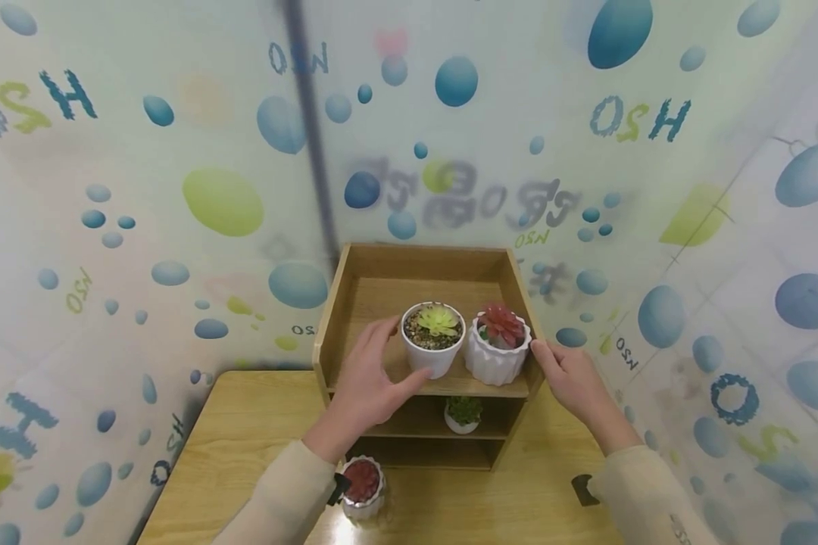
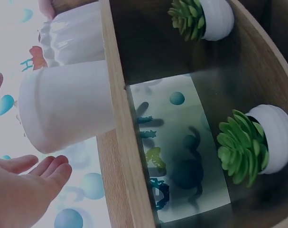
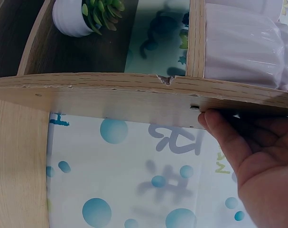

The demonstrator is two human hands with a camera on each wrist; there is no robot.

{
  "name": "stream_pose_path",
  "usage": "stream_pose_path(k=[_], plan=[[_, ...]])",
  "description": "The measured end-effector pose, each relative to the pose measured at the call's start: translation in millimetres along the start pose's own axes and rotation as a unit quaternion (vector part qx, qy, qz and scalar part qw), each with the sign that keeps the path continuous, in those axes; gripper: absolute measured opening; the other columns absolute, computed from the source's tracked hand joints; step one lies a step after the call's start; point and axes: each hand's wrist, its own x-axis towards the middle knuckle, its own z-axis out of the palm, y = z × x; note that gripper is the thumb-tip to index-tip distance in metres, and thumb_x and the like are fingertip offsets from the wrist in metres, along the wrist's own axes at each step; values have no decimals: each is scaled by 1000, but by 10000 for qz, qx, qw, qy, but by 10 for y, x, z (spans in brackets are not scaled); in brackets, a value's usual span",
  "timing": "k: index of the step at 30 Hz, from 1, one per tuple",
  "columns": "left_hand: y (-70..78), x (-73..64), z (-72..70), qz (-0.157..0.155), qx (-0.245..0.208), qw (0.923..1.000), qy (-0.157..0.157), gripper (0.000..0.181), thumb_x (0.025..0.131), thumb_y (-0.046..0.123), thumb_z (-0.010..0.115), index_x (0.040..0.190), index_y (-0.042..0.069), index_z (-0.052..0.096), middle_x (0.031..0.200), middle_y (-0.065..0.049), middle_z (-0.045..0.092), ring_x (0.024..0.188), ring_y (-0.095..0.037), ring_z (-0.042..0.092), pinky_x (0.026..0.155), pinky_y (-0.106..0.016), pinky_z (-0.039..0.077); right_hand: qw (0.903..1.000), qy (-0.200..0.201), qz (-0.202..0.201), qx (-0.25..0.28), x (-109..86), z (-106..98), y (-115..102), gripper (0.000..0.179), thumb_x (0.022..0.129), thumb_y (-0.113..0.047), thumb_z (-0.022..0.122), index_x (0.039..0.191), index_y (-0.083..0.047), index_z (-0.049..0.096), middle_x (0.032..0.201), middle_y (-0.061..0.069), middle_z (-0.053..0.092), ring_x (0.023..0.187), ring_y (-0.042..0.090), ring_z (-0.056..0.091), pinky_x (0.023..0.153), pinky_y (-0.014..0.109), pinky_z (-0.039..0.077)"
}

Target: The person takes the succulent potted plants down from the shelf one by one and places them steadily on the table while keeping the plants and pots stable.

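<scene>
On the top tier of a wooden shelf (image 1: 426, 261), a smooth white pot (image 1: 431, 360) holds a yellow-green succulent (image 1: 438, 319). My left hand (image 1: 366, 378) spreads thumb and fingers around that pot. The left wrist view shows a gap between the fingers (image 2: 56, 171) and the pot wall. Right beside it stands a ribbed white pot (image 1: 494, 365) with a red succulent (image 1: 501, 325). My right hand (image 1: 576, 378) grips the shelf's right side panel (image 3: 110, 97) near its front edge, digits against the outer face; some fingers are hidden.
Green succulents (image 2: 241, 147) in small white pots stand on the middle tier. Another red succulent (image 1: 363, 481) in a ribbed pot stands on the wooden table (image 1: 245, 431) near my left wrist. Patterned curtains (image 1: 225, 151) hang behind and at both sides.
</scene>
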Motion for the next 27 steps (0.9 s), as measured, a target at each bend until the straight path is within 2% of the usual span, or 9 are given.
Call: stream_pose_path(k=[6,11,15,27], plan=[[70,136,51,-343,-56,9993,-102,92,79,43,89,151,4,48,143,-8,55,132,-27,54,111,-51,46,10000,53,-34,-27,-5,-28,14,46,111,-31,47,71,-10,44,59,-5,32,55,14,34,53,28,31],[104,230,93,-705,-97,9970,-292,98,80,51,85,155,4,43,148,-10,51,136,-31,51,112,-54,44,9999,104,-22,-38,-12,-34,22,45,111,-30,48,70,-10,43,59,-4,32,55,14,33,52,28,31],[94,272,127,-870,-448,9947,-328,98,81,49,86,156,4,42,148,-12,51,136,-32,50,112,-55,44,10000,82,-45,-21,-7,4,17,46,111,-28,49,69,-11,43,59,-4,33,55,13,34,53,27,32],[37,310,230,-960,-1068,9896,-87,96,73,39,94,152,8,48,134,-10,56,121,-30,57,103,-52,50,9998,188,-46,17,-3,34,-9,46,110,-27,49,67,-11,43,59,-5,33,55,12,34,53,27,31]])
